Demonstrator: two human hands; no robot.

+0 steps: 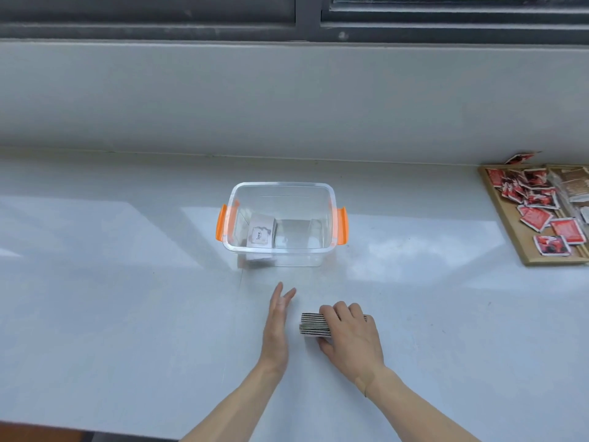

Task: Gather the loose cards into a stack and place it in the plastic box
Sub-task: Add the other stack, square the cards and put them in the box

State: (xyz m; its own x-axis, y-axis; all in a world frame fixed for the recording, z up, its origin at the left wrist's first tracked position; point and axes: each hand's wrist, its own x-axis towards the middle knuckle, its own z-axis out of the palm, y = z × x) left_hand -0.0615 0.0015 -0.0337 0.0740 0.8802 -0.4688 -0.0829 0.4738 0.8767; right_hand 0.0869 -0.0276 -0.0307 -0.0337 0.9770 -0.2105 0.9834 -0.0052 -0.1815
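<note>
A clear plastic box with orange side handles stands on the white counter, just beyond my hands. Inside it, at the left, lies a small stack of cards with "love" printed on top. Nearer to me, a thick stack of cards stands on its edge on the counter. My right hand grips that stack from above, fingers over the far side and thumb at the near side. My left hand is held flat and upright just left of the stack, fingers apart, not touching it.
A wooden tray at the far right holds several red packets and some brown ones. A low wall and a window frame run along the back. The counter's near edge is at the bottom left.
</note>
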